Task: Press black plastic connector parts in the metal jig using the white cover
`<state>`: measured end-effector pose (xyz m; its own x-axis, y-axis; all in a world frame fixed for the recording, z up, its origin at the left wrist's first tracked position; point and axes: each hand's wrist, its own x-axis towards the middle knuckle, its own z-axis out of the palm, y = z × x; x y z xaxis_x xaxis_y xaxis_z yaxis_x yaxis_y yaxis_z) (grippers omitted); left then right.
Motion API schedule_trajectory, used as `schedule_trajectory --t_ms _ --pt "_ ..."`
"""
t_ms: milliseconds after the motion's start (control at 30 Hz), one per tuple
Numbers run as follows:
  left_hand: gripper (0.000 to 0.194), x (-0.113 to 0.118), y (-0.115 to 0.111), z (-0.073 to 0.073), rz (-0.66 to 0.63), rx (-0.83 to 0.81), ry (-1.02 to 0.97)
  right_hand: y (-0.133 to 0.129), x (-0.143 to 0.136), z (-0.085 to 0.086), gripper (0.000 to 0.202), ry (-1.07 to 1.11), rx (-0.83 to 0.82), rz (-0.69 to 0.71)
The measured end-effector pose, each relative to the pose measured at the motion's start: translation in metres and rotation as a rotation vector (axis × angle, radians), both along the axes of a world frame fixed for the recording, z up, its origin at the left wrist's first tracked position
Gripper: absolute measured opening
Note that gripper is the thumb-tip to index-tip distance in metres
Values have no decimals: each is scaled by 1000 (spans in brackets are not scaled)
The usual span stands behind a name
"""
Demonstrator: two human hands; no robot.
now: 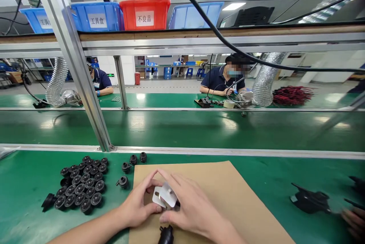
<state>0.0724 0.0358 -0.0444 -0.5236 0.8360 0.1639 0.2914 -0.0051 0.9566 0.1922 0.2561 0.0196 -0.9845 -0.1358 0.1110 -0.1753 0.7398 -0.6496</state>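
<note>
Over a sheet of brown cardboard (228,206), my left hand (138,202) and my right hand (192,202) close from both sides on a pale metal bracket (168,195). The bracket has bent plates and a slot; a bit of something dark shows beside it under my right fingers. My left thumb and fingers press its left edge, while the right hand covers its other side. Below my hands, at the bottom edge of the view, lies a black plastic part (166,235), partly cut off.
Many round black caps (82,183) stand grouped at left, with several small black fittings (123,182) beside the cardboard. Another person's hand (355,221) is at far right near a black part (310,200). A metal post (76,61) rises at left; co-workers (221,78) sit opposite.
</note>
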Motion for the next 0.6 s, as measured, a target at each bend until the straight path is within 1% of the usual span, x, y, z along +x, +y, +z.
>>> schedule_trajectory --t_ms 33,100,133,200,233,300,333,367,433,467,533,567,600 --pt "99 0 0 0 -1 1 -8 2 1 0 112 -18 -27 27" --pt "101 1 0 0 1 -10 -9 6 2 2 104 -48 -63 60" --pt "102 1 0 0 3 -18 -7 7 2 2 101 -52 -53 38" --pt "104 2 0 0 2 -24 -9 7 2 4 105 -34 -10 -8" --pt "104 2 0 0 -2 -17 -16 5 2 4 106 -19 -1 10" --pt "103 2 0 1 -15 12 -36 2 2 5 100 10 11 80" --pt "103 2 0 1 -23 21 -39 0 2 6 99 19 29 84" --pt "103 2 1 2 -30 25 -41 -1 2 6 98 29 55 59" --pt "103 2 1 4 -43 32 -52 -4 2 7 106 40 80 21" --pt "103 3 1 5 -46 33 -62 -5 2 8 108 41 63 44" --pt "105 3 1 7 -51 30 -87 -5 3 8 97 36 21 105" --pt "106 3 1 7 -49 25 -92 -5 3 8 90 27 24 95" --pt "108 3 1 8 -40 15 -87 -5 4 8 83 18 44 55"
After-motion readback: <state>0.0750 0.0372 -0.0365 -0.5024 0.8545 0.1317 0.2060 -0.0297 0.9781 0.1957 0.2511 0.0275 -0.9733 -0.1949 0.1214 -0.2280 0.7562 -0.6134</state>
